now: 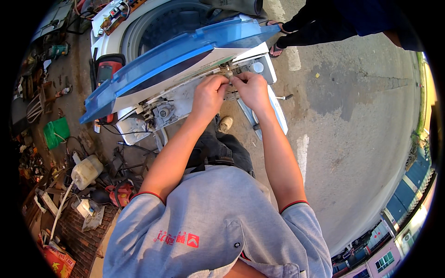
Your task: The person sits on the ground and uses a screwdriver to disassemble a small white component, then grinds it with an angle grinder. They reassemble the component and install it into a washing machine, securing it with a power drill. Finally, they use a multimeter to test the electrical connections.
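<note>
Both of my hands are at the opened top panel of a top-loading washing machine [178, 105]. The fingers of my left hand [208, 95] are pinched together. My right hand [252, 92] meets it fingertip to fingertip, its thumb and forefinger also closed. Whatever they grip is too small and too covered to name; a small pale fitting [225, 73] shows just beyond the fingertips. The blue translucent lid [185, 50] stands raised behind my hands. A round white cap [258, 67] is at the panel's right end. Wires and a round grey part [164, 112] lie exposed on the left.
A red multimeter [107, 72] leans beside the machine. At the right lies a screwdriver-like tool [284, 97] near a white panel piece [278, 121]. A person's sandalled foot [276, 50] is close by. A green bucket [56, 132], a plastic jug [87, 172] and scrap crowd the left.
</note>
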### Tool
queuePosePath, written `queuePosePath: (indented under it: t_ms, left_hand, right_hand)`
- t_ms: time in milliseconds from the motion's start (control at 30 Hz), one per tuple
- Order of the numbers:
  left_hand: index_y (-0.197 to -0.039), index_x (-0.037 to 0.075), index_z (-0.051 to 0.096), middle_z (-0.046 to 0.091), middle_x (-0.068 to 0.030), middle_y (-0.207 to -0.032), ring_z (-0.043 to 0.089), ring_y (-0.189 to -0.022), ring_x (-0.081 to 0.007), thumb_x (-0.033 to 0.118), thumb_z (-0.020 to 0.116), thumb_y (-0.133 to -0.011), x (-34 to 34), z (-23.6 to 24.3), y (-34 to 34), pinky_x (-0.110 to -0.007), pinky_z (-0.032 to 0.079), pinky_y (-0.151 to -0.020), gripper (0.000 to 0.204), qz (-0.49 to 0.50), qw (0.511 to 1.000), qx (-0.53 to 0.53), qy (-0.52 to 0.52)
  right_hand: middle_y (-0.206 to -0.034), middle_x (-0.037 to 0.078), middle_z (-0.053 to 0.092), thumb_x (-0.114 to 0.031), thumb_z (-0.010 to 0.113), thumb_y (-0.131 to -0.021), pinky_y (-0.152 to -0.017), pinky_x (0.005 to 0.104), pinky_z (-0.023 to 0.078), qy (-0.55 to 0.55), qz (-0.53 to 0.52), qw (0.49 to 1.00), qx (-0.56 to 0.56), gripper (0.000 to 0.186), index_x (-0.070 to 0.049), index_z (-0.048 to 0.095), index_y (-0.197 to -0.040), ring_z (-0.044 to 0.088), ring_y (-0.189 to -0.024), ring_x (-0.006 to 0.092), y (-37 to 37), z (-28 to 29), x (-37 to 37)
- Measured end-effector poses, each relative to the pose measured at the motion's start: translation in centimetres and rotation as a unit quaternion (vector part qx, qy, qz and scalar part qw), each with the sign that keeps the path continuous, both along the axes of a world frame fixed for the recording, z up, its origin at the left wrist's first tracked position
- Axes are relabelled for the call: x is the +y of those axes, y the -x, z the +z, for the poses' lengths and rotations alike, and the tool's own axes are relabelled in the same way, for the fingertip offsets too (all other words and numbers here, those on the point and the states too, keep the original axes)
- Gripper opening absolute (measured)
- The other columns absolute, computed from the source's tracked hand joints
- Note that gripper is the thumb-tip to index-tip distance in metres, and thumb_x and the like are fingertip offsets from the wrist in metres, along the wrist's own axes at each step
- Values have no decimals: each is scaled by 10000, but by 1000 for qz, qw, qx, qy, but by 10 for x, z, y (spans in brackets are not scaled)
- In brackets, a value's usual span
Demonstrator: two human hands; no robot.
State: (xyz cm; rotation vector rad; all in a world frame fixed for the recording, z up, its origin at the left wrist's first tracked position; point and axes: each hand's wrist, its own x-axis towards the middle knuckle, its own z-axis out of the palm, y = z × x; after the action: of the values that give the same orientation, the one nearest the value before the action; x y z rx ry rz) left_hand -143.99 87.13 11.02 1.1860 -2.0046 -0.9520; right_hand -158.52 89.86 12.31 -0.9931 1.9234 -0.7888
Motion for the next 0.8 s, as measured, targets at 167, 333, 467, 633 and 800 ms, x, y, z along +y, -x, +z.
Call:
queuePosePath:
  t_ms: [167,333,467,633,800]
  left_hand:
    - [-966,16,629,682,-118,-877,682,-783,-226,-47,686,-746,9,-11,3,-313,539,-679,236,54,996,30,-59]
    - [-973,15,633,679,-125,-884,683,-772,-218,-27,703,-744,7,-9,1,-304,537,-664,243,56,994,24,-89]
    - [-938,6,643,671,-123,-886,675,-749,-227,5,711,-751,4,-8,-1,-304,529,-647,200,40,997,20,-67]
    - [-928,1,645,665,-120,-906,666,-735,-233,20,713,-751,4,-10,-2,-306,520,-638,191,44,997,46,-47]
    - [-930,-2,645,662,-120,-901,662,-735,-238,23,706,-756,3,-15,-1,-309,519,-635,185,32,997,44,-51]
  right_hand:
    - [-794,194,683,-189,672,-785,-692,358,513,-31,-2,1000,4,222,15,701,-870,676,-745,297,-2,13,-4]
    - [-794,199,683,-188,670,-798,-697,362,512,-37,-12,999,29,234,29,696,-882,677,-750,299,-6,10,-4]
    - [-782,195,681,-184,669,-802,-682,363,507,-27,-16,999,36,235,32,692,-894,673,-733,290,-8,10,-3]
    - [-760,184,676,-168,668,-805,-666,349,504,-8,-24,1000,13,219,31,693,-895,663,-701,265,-8,11,2]
    - [-763,182,676,-165,667,-806,-666,346,504,-8,-15,999,28,217,33,694,-891,659,-692,263,-4,1,4]
